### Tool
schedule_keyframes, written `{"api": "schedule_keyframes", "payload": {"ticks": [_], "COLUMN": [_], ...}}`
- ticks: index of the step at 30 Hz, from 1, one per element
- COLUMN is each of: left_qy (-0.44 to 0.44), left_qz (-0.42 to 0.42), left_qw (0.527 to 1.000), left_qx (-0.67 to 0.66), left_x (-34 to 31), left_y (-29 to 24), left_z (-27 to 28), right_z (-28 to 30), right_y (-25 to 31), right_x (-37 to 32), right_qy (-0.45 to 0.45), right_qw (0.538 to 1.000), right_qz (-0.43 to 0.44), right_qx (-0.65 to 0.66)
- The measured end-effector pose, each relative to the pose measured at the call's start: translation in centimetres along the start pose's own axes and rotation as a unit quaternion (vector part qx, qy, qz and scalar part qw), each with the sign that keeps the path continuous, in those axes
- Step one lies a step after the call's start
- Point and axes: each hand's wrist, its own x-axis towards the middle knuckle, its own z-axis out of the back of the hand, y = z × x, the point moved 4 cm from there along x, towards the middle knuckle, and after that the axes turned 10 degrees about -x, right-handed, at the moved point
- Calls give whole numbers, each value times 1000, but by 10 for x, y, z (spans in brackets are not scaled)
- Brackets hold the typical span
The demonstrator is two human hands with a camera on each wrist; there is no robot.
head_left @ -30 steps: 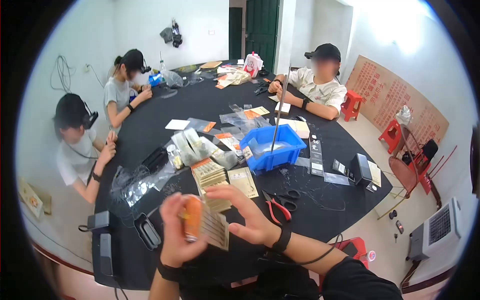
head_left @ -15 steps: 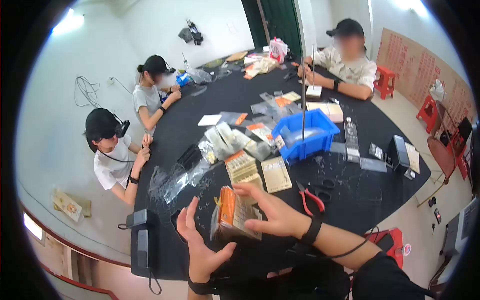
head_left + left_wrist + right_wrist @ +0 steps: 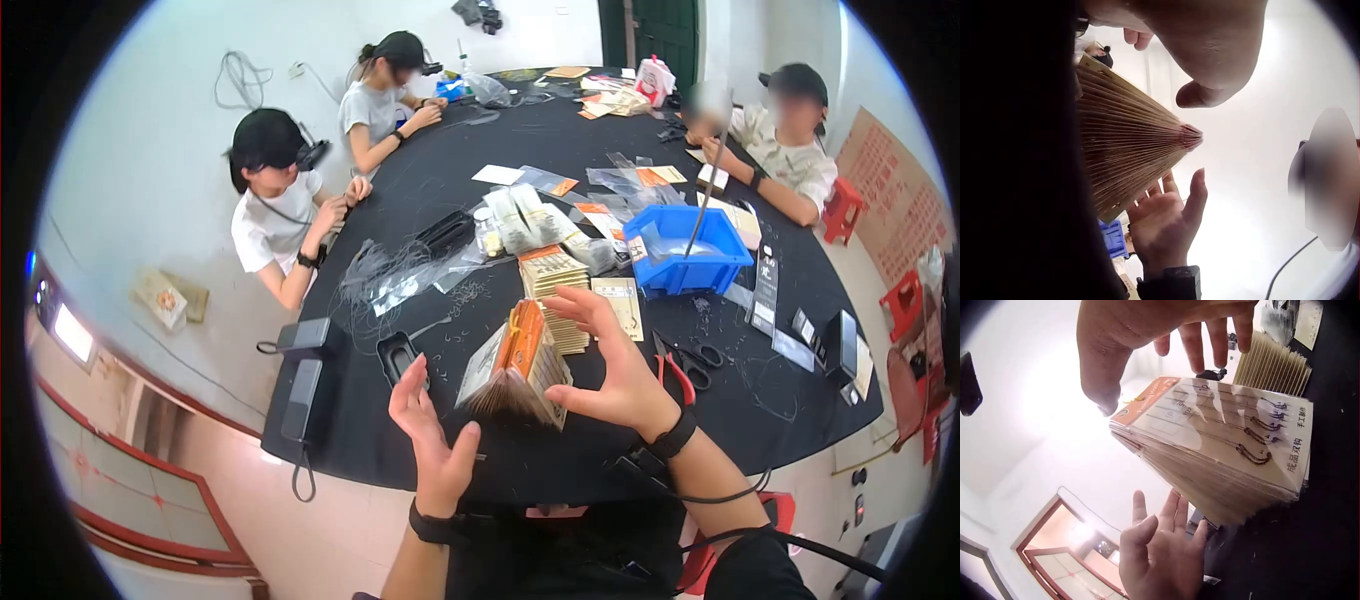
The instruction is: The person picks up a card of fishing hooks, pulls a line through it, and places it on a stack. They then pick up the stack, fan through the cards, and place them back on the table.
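Observation:
A thick bundle of fish-hook cards [image 3: 524,345] stands fanned out on the black table, orange headers together at the top and lower edges spread. A yellow tie [image 3: 515,322] shows at the headers. In the right wrist view, pairs of dark hooks [image 3: 1259,434] with line lie under the clear sleeve of the outer card. My left hand [image 3: 438,432] is left of the bundle, palm facing it, fingers extended. On the other side my right hand [image 3: 625,378] has its fingers spread, thumb close to the outer card. Neither hand grips anything.
Behind the bundle lies a second card stack [image 3: 556,290] beside a single card [image 3: 618,305]. Red-handled pliers [image 3: 678,375] and black scissors [image 3: 703,362] are to the right. A blue bin [image 3: 690,270] stands farther back. Three people sit around the table.
My left hand, earlier holding the bundle by its orange top, has let go and drawn back left. The bundle now stands fanned on the table. The head view has turned.

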Motion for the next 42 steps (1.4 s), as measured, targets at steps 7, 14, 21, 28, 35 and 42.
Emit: {"api": "schedule_keyframes", "payload": {"ticks": [7,14,21,28,35,42], "left_qy": [5,-66,-122,-186,-171,-171], "left_qz": [-47,47,110,153,152,159], "left_qw": [998,997,970,919,925,923], "left_qx": [33,19,-181,-313,-303,-306], "left_x": [-1,-5,-7,-8,-9,-9], "left_y": [-10,-16,1,9,14,12], "left_z": [2,12,25,32,30,31], "right_z": [-13,-31,-41,-49,-72,-98], "right_y": [10,29,26,30,7,26], "right_x": [4,23,36,65,117,145], "right_qy": [-9,-3,10,-34,-38,-18], "right_qw": [999,997,996,995,996,998], "right_qz": [-49,-67,-82,-88,-80,-61], "right_qx": [20,-44,-20,31,32,29]}}
